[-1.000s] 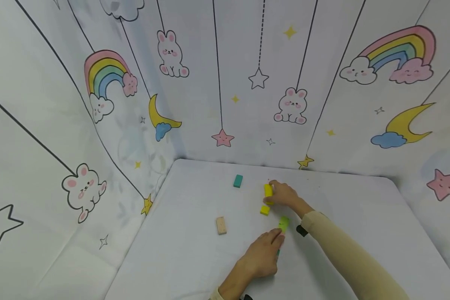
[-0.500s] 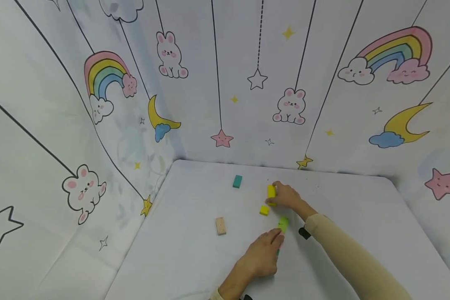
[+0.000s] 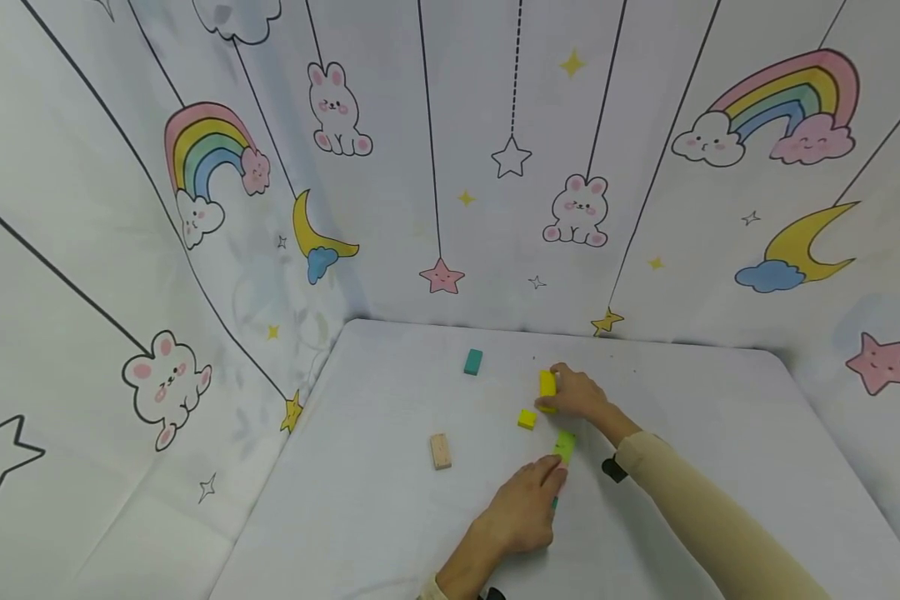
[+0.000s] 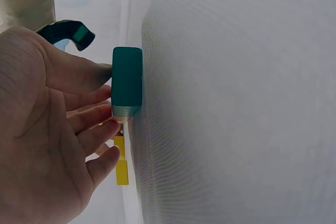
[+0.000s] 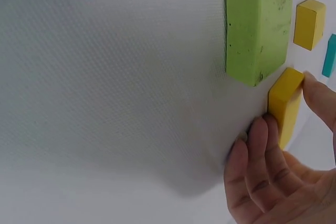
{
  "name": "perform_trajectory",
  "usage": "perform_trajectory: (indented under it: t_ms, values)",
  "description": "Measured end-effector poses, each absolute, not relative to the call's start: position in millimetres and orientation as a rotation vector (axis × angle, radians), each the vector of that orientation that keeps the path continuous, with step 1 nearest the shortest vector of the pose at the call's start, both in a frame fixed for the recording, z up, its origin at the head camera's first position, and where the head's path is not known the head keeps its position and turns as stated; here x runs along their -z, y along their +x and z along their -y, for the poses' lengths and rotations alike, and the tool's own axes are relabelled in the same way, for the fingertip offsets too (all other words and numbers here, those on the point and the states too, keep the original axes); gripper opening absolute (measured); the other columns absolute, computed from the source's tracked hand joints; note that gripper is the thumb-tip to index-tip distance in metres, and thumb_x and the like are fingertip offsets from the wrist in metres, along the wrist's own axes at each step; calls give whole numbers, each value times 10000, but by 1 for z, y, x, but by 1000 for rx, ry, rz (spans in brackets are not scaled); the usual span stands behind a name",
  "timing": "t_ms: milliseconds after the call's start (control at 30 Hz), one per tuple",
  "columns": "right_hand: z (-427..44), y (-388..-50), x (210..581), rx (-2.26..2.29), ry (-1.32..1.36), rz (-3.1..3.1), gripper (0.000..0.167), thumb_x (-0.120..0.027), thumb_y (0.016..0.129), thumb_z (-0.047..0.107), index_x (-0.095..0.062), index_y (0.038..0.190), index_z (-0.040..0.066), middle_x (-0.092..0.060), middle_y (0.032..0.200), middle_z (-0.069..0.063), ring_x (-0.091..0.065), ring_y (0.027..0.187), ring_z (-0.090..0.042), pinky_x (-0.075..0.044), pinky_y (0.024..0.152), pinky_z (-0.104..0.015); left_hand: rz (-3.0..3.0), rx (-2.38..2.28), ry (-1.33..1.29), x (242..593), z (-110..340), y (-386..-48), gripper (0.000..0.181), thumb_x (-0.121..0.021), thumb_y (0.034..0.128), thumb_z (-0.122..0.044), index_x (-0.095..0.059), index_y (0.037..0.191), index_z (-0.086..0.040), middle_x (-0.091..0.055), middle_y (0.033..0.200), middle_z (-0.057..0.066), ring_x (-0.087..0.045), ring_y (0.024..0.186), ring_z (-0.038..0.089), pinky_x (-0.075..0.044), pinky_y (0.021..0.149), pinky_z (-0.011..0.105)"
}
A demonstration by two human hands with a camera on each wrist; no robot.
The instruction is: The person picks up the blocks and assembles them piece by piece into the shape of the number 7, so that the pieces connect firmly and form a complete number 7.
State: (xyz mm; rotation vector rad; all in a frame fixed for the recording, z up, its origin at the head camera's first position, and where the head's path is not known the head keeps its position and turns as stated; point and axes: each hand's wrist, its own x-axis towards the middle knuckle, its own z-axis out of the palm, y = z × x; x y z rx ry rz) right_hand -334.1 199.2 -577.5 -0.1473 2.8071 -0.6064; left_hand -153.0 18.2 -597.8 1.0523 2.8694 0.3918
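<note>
Right hand [image 3: 581,396]: pinches long yellow block [image 3: 547,390] between thumb and fingers.
Left hand [image 3: 521,510]: rests with fingers loose; touches teal block [image 4: 127,80] with thumb, near end of lime-green block [image 3: 565,444] with fingertips.
Long yellow block: lies beyond left hand, long axis pointing away, roughly parallel to lime-green block.

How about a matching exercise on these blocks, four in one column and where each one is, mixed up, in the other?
1. Wooden block
2. Long yellow block
3. Lime green block
4. Small yellow block

A. At the fingertips of the left hand
B. Farthest left of the blocks in the head view
C. Between the wooden block and the long yellow one
D. Held by the right hand

Pairs: 1-B, 2-D, 3-A, 4-C
</note>
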Motion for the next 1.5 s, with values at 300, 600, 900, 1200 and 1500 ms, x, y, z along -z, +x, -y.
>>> perform_trajectory:
  t_ms: [300, 600, 900, 1200, 1500]
  values:
    - [-203, -330, 580, 629, -116, -2819, 874, -803, 886, 478, -417, 1509, 2, -665, 1242, -245, -578, 863, -275, -541, 760, -436, -2887, -358, 1064, 596, -18, -153, 647, -666, 939, -215, -452, 1546, -153, -376, 1619, 31, -448, 1445, 176, -358, 1201, 296]
    - [-204, -317, 579, 708, -71, -2823, 846, -791, 902, 467, -419, 1506, 6, -636, 1294, -299, -640, 995, -360, -554, 875, -558, -2878, -369, 1072, 597, -17, -153, 637, -648, 943, -190, -454, 1547, -137, -375, 1617, 37, -442, 1450, 169, -351, 1204, 286]
    - [-209, -313, 582, 723, -84, -2847, 844, -797, 896, 460, -428, 1496, -6, -646, 1269, -317, -659, 1010, -386, -562, 865, -573, -2882, -377, 1073, 597, -17, -153, 623, -630, 952, -166, -453, 1548, -134, -374, 1613, 36, -450, 1439, 167, -365, 1195, 283]
    - [-213, -310, 583, 757, -64, -2847, 839, -805, 897, 441, -428, 1489, -18, -669, 1208, -289, -667, 981, -369, -569, 855, -558, -2870, -377, 1068, 598, -18, -154, 637, -639, 945, -179, -449, 1552, -136, -362, 1620, 32, -446, 1442, 164, -357, 1201, 288]
    - [-219, -303, 586, 788, -71, -2861, 843, -811, 893, 434, -428, 1477, -37, -692, 1089, -241, -639, 844, -295, -573, 759, -495, -2897, -356, 1082, 598, -18, -153, 627, -637, 946, -185, -459, 1544, -135, -378, 1609, 37, -459, 1427, 157, -350, 1204, 280]
